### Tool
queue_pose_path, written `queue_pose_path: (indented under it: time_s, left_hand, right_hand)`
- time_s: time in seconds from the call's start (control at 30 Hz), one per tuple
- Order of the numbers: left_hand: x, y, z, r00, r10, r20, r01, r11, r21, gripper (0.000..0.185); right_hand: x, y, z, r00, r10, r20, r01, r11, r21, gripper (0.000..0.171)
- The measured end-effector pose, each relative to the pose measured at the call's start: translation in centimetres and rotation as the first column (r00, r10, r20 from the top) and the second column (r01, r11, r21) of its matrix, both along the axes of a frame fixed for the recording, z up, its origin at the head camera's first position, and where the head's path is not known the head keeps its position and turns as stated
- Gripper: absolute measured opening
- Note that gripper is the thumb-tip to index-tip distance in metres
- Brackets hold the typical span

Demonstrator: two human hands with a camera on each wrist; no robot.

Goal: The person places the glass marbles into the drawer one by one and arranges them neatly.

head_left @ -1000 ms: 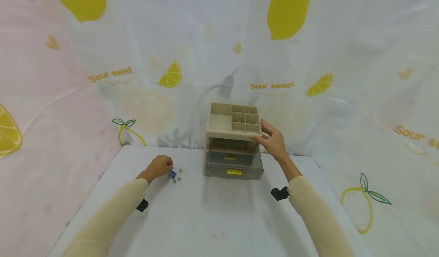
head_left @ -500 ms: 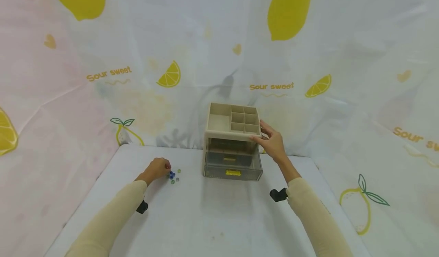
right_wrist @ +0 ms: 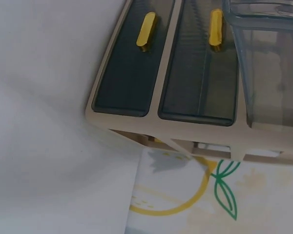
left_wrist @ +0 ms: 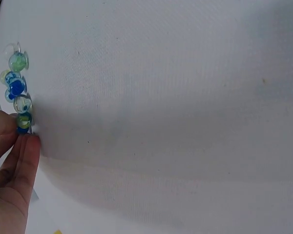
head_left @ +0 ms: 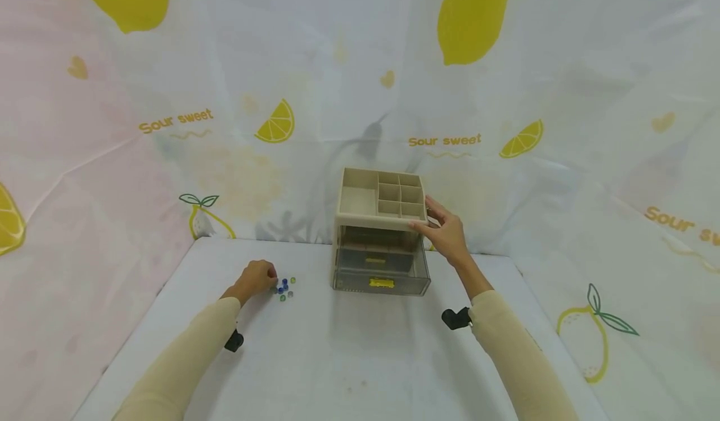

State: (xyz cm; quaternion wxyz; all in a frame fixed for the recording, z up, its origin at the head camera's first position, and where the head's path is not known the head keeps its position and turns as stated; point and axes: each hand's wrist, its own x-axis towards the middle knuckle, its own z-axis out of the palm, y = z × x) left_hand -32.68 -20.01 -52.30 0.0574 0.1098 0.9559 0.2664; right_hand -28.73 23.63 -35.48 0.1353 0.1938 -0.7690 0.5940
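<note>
My left hand (head_left: 257, 277) is at the left edge of a small group of glass marbles (head_left: 285, 287) on the white table. In the left wrist view its thumb and fingertips pinch a blue and green marble (left_wrist: 23, 122) at the end of a row of clear, green and blue ones. A beige drawer organizer (head_left: 360, 201) with a divided top stands at the back. My right hand (head_left: 448, 237) grips its upper right corner, thumb on the front edge, other fingers along the side. The top smoky clear drawer (right_wrist: 271, 73) is pulled out. The right wrist view does not show the hand.
Two lower drawers with yellow handles (right_wrist: 147, 30) are closed in the right wrist view. A lemon-print cloth (head_left: 315, 84) hangs close behind the organizer and along both sides. White table surface (head_left: 360, 352) lies between the forearms.
My left hand has drawn slightly left, leaving more of the marbles in sight. My right hand and the organizer keep the same position relative to each other.
</note>
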Motion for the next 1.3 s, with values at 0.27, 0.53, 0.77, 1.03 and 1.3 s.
queue_pose_path:
  time_s: [0.27, 0.53, 0.77, 1.03, 1.3]
  left_hand:
    - [-0.3, -0.2, 0.4, 0.999, 0.041, -0.013, -0.040, 0.995, 0.090, 0.009]
    - [-0.9, 1.2, 5.0, 0.982, 0.090, -0.167, -0.034, 0.950, 0.312, 0.016]
    - [-1.2, 3.7, 10.1, 0.932, 0.039, -0.361, 0.105, 0.923, 0.370, 0.016]
    - [1.1, 9.1, 14.9, 0.881, -0.121, -0.458, 0.338, 0.838, 0.429, 0.012]
    - [3.9, 13.4, 17.0, 0.763, -0.401, -0.507, 0.594, 0.744, 0.306, 0.011]
  right_hand:
    - [-0.1, 0.0, 0.0, 1.000, 0.007, -0.010, -0.007, 1.000, -0.005, 0.072]
    - [0.0, 0.1, 0.0, 1.000, 0.003, -0.007, -0.003, 1.000, 0.008, 0.072]
    - [-0.1, 0.1, 0.0, 1.000, 0.001, 0.002, -0.001, 1.000, 0.008, 0.072]
    - [-0.1, 0.1, -0.1, 1.000, 0.001, 0.007, -0.001, 1.000, 0.001, 0.072]
    - [-0.1, 0.1, -0.1, 1.000, 0.004, 0.007, -0.004, 1.000, -0.001, 0.072]
